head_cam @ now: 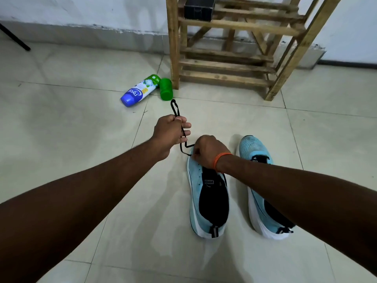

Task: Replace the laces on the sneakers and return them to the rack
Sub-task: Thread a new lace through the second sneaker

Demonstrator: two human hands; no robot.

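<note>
Two light blue sneakers with black tongues stand side by side on the tiled floor, toes pointing away from me. My left hand (170, 132) is raised to the left of the left sneaker (206, 193) and pinches a black lace (175, 108), which loops above my fingers and runs down toward the shoe's toe end. My right hand (207, 151) is curled over the front of that sneaker, covering its eyelets; whether it holds the lace is hidden. The right sneaker (259, 174) has a black lace at its throat and is partly covered by my right forearm.
A wooden slatted rack (228, 66) stands against the wall ahead, with a black box (199, 8) on an upper shelf. A white and blue bottle (137, 91) lies on the floor by the rack's left leg, a green cap (166, 89) beside it. A black pole (15, 38) leans far left.
</note>
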